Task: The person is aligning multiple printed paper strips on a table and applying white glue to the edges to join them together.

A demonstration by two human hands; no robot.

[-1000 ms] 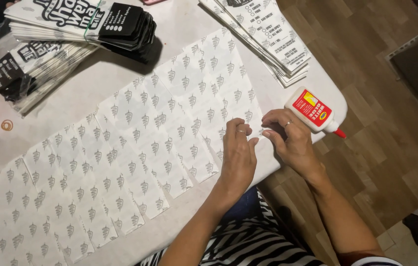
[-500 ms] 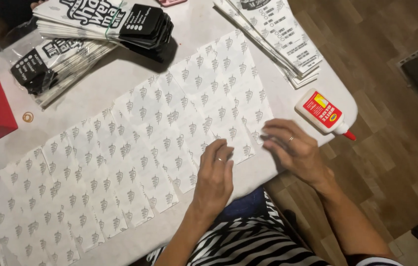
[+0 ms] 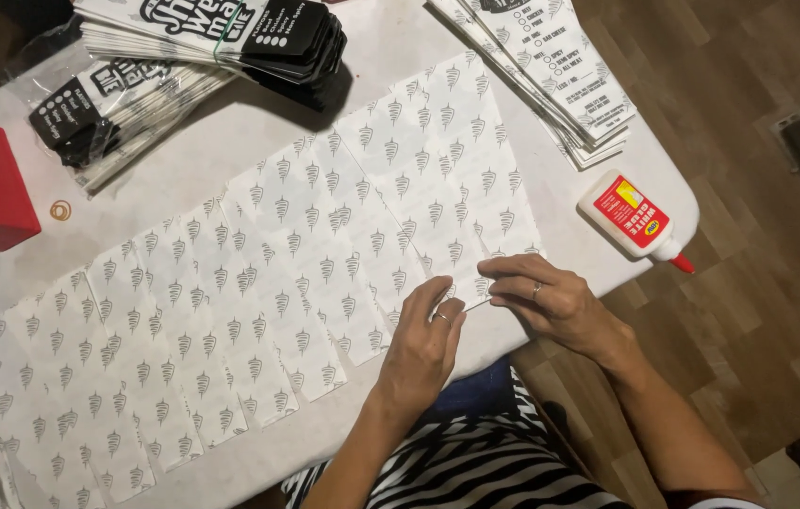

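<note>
Roughly: both hands work at the near edge of the worktop [image 3: 230,141], on the last sheet in a long overlapping row of patterned paper sheets [image 3: 258,302]. Left hand [image 3: 423,344] has its fingertips pinching or pressing the lower corner of that end sheet [image 3: 461,226]; right hand [image 3: 551,297] lies flat with fingers extended onto the same corner, a ring showing. Neither hand is clenched; whether the corner is lifted or just pressed down is too small to tell. Risks, as a judgement: dragging the corner could skew the overlap and pull neighbouring sheets out of line; the sheet sits close to the worktop's edge, so a push might slide it off. Glue bottle [image 3: 634,219] lies on its side near the right hand, red tip over the edge; a knock from the wrist could send it to the floor [image 3: 758,283].
</note>
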